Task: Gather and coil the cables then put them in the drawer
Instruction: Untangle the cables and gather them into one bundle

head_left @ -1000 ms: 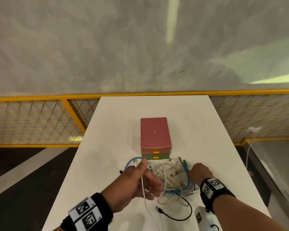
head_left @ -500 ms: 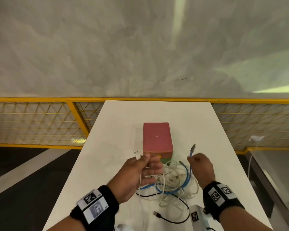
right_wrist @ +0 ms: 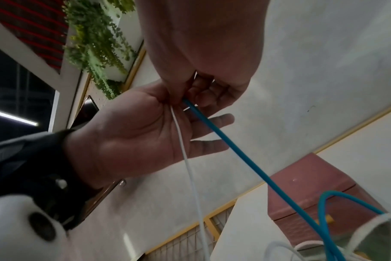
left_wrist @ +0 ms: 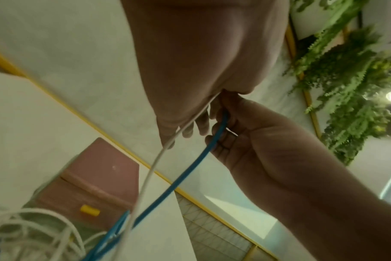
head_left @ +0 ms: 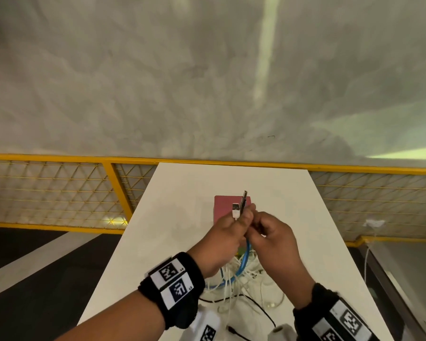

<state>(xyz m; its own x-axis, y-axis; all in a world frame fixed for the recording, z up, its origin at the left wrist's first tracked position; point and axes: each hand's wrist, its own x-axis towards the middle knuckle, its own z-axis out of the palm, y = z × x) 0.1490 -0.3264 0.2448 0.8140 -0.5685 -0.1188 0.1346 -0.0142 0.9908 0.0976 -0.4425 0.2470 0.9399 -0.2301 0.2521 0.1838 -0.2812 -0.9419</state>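
Both hands are raised together above the pink drawer box [head_left: 223, 205]. My left hand [head_left: 228, 232] pinches the white cable [left_wrist: 150, 173] just below its USB plug [head_left: 235, 209]. My right hand [head_left: 272, 235] grips the blue cable [right_wrist: 234, 151] in curled fingers; its dark plug [head_left: 244, 199] sticks up beside the white one. Both cables hang down to the tangled pile of white cables [head_left: 246, 274] in front of the box. A black cable [head_left: 261, 310] lies nearest me. The box's drawers look shut, with a yellow handle [left_wrist: 90, 210] showing.
The white table [head_left: 182, 193] is narrow, with its side edges close to the pile. A yellow mesh railing [head_left: 59, 193] runs behind and beside it, with a grey wall beyond. Green plants [left_wrist: 346, 88] hang up high.
Both hands have risen from the pile and come together above the box. The left lifted the white plug; the right brought the blue cable's end over beside it.
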